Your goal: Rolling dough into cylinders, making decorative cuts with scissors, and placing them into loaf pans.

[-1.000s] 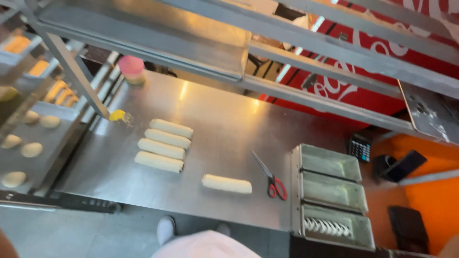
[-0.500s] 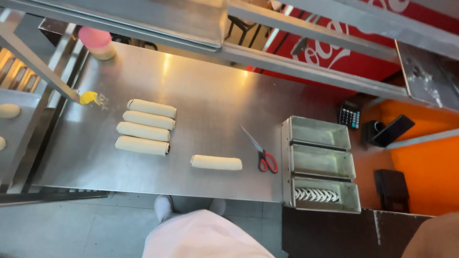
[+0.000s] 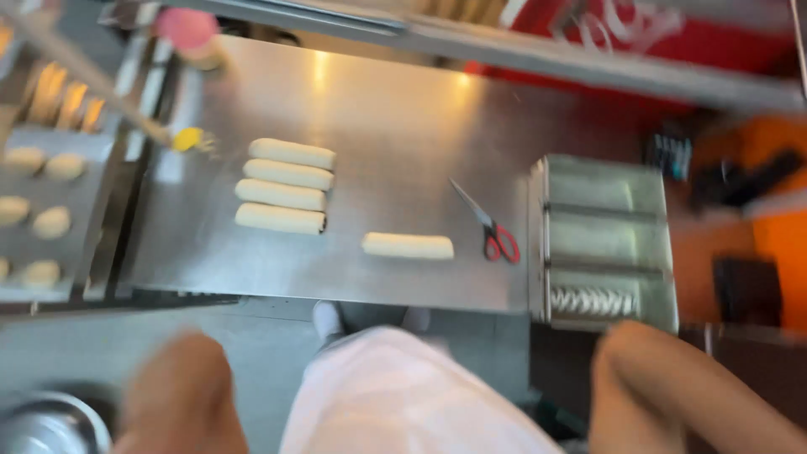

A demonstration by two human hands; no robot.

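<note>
My left hand (image 3: 181,395) and my right hand (image 3: 664,391) rise blurred at the bottom edge, below the near edge of the steel table (image 3: 395,109), touching nothing I can see. Their fingers are too smeared to read. On the table lie several pale dough logs side by side (image 3: 284,187), and one more dough log (image 3: 408,245) lies apart to their right. Red-handled scissors (image 3: 496,234) rest beside it. A strap of three metal loaf tins (image 3: 605,172) stands at the table's right end; the nearest tin holds a ridged piece of dough (image 3: 593,301).
A rack tray (image 3: 84,244) with round dough pieces stands at the left. A pink-topped object (image 3: 185,29) and a small yellow thing (image 3: 187,139) are at the far left of the table. A metal bowl (image 3: 50,424) shows bottom left. My white apron (image 3: 395,395) fills the bottom centre.
The view has tilted down and shifted. Both my hands have come into view at the bottom edge. The dough logs, scissors and tins lie as before.
</note>
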